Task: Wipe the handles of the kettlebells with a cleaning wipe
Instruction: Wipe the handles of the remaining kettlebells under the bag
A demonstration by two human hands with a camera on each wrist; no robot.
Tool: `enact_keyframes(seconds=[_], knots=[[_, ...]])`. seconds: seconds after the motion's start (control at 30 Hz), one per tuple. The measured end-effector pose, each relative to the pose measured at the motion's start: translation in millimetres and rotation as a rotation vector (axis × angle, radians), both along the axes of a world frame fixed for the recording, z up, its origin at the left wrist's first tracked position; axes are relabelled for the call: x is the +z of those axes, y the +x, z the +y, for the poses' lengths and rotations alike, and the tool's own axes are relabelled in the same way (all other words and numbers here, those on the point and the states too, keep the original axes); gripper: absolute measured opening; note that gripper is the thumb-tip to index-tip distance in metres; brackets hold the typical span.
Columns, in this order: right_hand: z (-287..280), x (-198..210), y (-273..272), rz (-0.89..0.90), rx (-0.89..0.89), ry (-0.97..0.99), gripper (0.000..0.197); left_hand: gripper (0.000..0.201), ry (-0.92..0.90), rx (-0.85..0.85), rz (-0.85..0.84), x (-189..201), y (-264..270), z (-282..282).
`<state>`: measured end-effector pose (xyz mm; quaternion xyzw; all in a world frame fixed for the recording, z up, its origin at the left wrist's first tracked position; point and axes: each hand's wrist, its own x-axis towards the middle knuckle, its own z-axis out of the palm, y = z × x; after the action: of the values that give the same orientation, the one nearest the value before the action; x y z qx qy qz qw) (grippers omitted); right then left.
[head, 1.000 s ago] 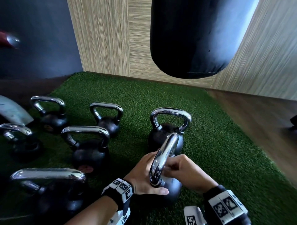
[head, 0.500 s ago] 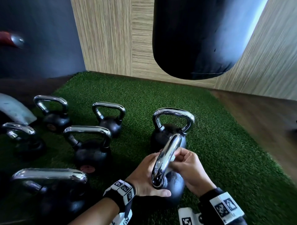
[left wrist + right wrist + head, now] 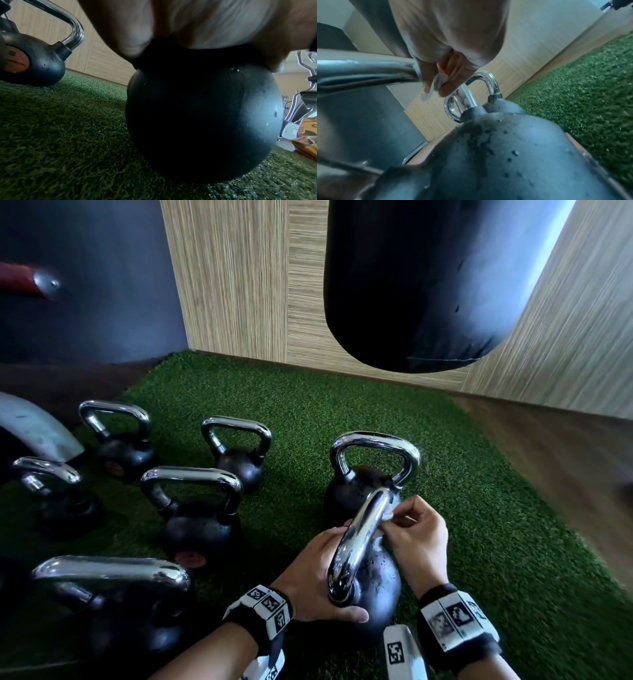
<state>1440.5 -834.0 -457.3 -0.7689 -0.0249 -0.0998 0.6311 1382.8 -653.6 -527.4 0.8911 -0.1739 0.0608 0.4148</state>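
Observation:
The nearest kettlebell (image 3: 378, 580) is black and stands on green turf, its chrome handle (image 3: 359, 542) running away from me. My left hand (image 3: 325, 577) grips it low on the left side, thumb across the front; in the left wrist view the palm (image 3: 188, 27) sits on top of the ball (image 3: 202, 115). My right hand (image 3: 402, 518) pinches a small white wipe (image 3: 388, 513) against the far upper bend of the handle. From the right wrist the wipe (image 3: 436, 83) shows between the fingers beside the handle (image 3: 364, 70). The ball is speckled with droplets.
Another kettlebell (image 3: 373, 470) stands just behind the one I hold. Several more (image 3: 195, 508) sit to the left on the turf (image 3: 479, 542). A black punching bag (image 3: 428, 285) hangs above. Wooden floor (image 3: 565, 457) borders the turf on the right, wood-panel walls behind.
My right hand has slid the wipe up the handle, from its lower middle to the far top bend. My left hand has kept its grip on the kettlebell.

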Motion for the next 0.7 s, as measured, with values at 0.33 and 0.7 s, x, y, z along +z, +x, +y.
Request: enact_keyframes(seconds=[0.33, 0.7], knots=[[28, -12, 8, 0.216, -0.258, 0.155, 0.015, 0.115, 0.029, -0.032, -0.012, 6, -1, 2], [23, -24, 15, 0.361, -0.153, -0.011, 0.014, 0.113, 0.016, -0.017, -0.029, 2, -2, 2]])
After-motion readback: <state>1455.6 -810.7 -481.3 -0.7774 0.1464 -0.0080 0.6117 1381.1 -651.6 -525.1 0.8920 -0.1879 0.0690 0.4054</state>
